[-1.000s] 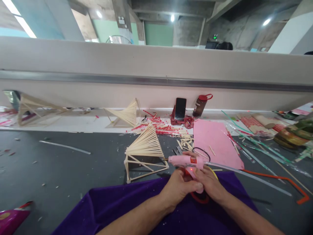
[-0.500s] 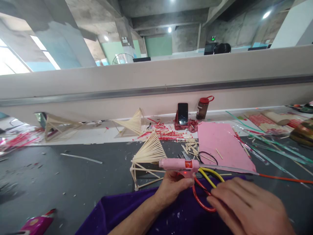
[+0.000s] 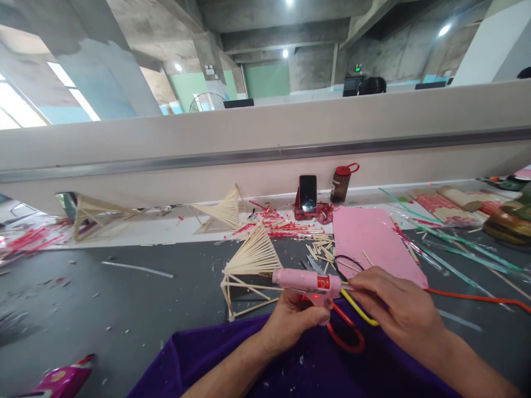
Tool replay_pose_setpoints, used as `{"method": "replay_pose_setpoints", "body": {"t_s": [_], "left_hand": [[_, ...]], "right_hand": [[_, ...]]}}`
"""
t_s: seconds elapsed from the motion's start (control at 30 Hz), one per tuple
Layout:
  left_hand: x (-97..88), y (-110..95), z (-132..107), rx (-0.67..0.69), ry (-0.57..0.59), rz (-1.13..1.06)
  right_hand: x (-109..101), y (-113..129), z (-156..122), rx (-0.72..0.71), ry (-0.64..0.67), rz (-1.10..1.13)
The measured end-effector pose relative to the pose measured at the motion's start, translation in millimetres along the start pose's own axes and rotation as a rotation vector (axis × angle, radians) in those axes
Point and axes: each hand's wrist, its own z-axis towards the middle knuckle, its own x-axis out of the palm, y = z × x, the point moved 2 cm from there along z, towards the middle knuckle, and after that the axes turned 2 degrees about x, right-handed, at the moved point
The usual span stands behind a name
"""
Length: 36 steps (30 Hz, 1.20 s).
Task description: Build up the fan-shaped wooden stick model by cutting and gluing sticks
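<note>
My left hand (image 3: 292, 315) is wrapped round the handle of a pink hot glue gun (image 3: 301, 279), its nozzle pointing left and a small red light lit. At the gun's rear end, my right hand (image 3: 398, 301) pinches the clear glue stick (image 3: 348, 288), most of which the fingers hide. Just behind the gun's nozzle stands a fan-shaped model of thin wooden sticks (image 3: 255, 254). Scissors with red and yellow handles (image 3: 359, 309) lie under the gun, partly covered by my hands.
Cut stick pieces (image 3: 321, 249) and a pink sheet (image 3: 365, 235) lie behind my hands. A phone (image 3: 307, 193) and a bottle (image 3: 341, 182) stand against the partition. More stick models (image 3: 222, 210) are at the back. A magenta tool (image 3: 62, 381) lies front left.
My right hand has moved from above the scissors up to the gun's rear and closed on the glue stick. The glue gun has shifted slightly right in my left hand.
</note>
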Motion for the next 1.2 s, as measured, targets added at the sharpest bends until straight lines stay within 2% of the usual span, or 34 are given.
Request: {"method": "replay_pose_setpoints", "body": {"t_s": [0.27,0.57,1.07,1.2], "left_hand": [[-0.4,12,0,-0.050,0.003,-0.018],[-1.0,14,0,-0.076,0.013,0.008],[1.2,19,3,-0.121,0.057,-0.008],[-0.6,26,3,-0.126,0.090,-0.006]], "right_hand": [[4,1,-3,0.014,0.035,-0.077],[3,0,-2,0.005,0.111,-0.128],[6,-11,-1,0.174,0.228,-0.015],[8,-19,-4,0.248,0.323,0.035]]}}
